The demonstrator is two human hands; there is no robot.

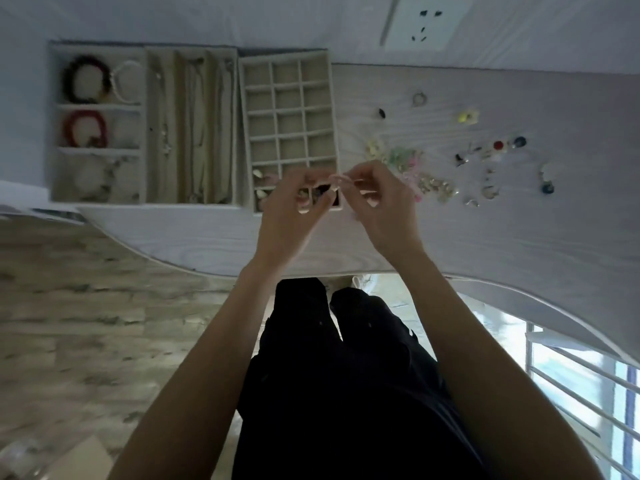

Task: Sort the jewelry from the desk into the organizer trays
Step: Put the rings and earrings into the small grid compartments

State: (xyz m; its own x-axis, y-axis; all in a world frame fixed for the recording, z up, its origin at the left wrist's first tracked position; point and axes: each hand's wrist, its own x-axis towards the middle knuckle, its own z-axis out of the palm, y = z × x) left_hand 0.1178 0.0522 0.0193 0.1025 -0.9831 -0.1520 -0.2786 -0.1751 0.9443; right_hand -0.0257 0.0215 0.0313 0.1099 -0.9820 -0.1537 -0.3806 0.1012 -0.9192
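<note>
Head view. Pale wood-grain desk (485, 230), three beige trays along its far-left edge.

Left hand (294, 206) and right hand (377, 199) meet over the near corner of the grid tray (287, 98), at about 12 o'clock from the person's lap. Fingers of both curled, fingertips (341, 180) pinched close together; something tiny may sit between them, too small and blurred to tell.

Grid tray: near cells hold small pieces, far cells bare.

Bracelet tray (55, 133) at 9 o'clock from the grid tray: dark bracelet (85, 79), red bracelet (85, 129).

Necklace tray (192, 126) between the two, chains lying lengthwise.

Loose jewelry (429, 185) scattered at 3 o'clock from the hands. A ring (419, 98) lies well apart.

Wall socket (429, 20) at 1 o'clock.
</note>
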